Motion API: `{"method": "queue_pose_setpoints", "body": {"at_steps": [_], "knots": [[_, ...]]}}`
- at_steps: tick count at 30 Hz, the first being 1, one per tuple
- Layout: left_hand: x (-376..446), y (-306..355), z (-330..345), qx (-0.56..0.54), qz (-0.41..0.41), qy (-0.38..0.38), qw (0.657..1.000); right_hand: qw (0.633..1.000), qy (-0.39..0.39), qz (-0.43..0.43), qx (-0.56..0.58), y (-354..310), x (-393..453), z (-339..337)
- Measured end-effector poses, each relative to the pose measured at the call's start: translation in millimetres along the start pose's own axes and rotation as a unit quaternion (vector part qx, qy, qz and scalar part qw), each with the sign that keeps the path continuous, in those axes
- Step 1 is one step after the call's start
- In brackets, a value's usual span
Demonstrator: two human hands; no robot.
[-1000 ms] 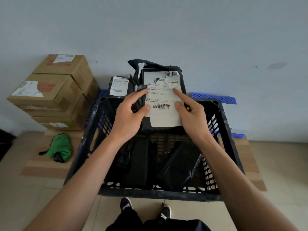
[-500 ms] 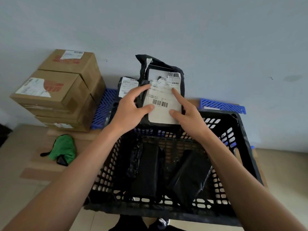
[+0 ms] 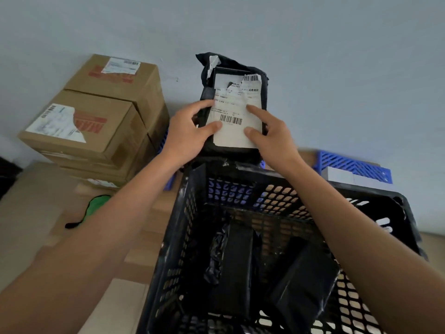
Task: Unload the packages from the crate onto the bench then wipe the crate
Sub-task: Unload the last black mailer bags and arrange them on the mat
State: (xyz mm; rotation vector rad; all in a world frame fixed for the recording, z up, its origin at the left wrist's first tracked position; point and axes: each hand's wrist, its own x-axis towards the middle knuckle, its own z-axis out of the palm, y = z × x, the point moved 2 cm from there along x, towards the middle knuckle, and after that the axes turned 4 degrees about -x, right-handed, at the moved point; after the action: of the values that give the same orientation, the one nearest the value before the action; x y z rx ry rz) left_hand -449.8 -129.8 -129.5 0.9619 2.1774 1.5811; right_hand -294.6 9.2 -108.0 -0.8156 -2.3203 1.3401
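- Far left of the left hand, a stack of brown cardboard boxes (image 3: pixel 96 121) stands against the pale wall, each box carrying a white shipping label and red print.
- Below that stack and left of the left forearm, a green cloth item (image 3: pixel 97 207) lies on flattened cardboard sheets (image 3: pixel 134 259) on the floor.
- The left hand (image 3: pixel 186 136) grips the left edge of the labelled package (image 3: pixel 237 112): thumb pressed on the white label beside the barcode, fingers curled round the black wrap above.
- The labelled package is a black-wrapped parcel held upright between both hands, above and just beyond the far rim of the crate, with the wall behind it. Its white label is torn near the top.
- The right hand (image 3: pixel 271 136) holds the package's right edge, thumb and forefinger laid on the label; the other fingers go behind the parcel and cannot be seen.
- Below both hands, between the forearms, sits the black perforated crate (image 3: pixel 190 237). Inside it a long black package (image 3: pixel 233 266) lies under the left wrist's side, and a second black package (image 3: pixel 303 290) leans tilted toward the right forearm.
- Right of the right hand, beyond the crate, a blue lattice crate (image 3: pixel 351 165) rests against the wall, with a grey box (image 3: pixel 337 175) just at its near edge.
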Motion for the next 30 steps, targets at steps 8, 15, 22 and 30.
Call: {"method": "queue_pose_setpoints", "body": {"at_steps": [8,15,22,30], "knots": [[50.2,-44.0,-14.7,0.082,-0.056,-0.101,0.99,0.988,-0.093,0.042,-0.116,16.3,74.4,31.0],[72.0,-82.3,-6.9,0.104,-0.102,-0.123,0.982,0.963,-0.182,0.085,-0.178,40.5,117.0,55.7],[74.1,-130.4,5.9,0.144,-0.149,-0.151,0.966,0.928,-0.26,0.089,-0.252,71.7,133.7,84.3],[75.4,-152.5,10.6,0.258,-0.131,-0.229,0.929,0.854,-0.353,0.102,-0.369,81.2,135.1,96.9]]}}
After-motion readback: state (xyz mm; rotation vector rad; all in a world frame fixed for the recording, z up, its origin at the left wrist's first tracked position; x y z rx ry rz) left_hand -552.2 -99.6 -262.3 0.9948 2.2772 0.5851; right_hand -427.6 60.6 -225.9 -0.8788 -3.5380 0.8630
